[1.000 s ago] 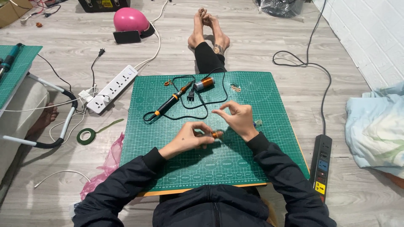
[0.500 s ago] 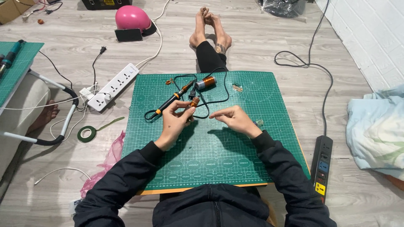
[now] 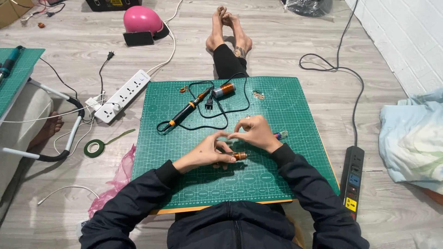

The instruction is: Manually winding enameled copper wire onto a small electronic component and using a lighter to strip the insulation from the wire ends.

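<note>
Head view: my left hand [image 3: 206, 154] pinches small copper coil [image 3: 239, 156], held low over green cutting mat [image 3: 295, 115]. Right hand [image 3: 256, 133] fingers bent, tips meeting left fingertips above coil; whether they grip fine wire, cannot tell. Soldering iron [image 3: 184, 112] with looped cord and second copper coil [image 3: 224, 90] lie further up mat. Risk, my judgement: coil slips from pinch and rolls; thin wire kinks or snaps if pulled hard.
</note>
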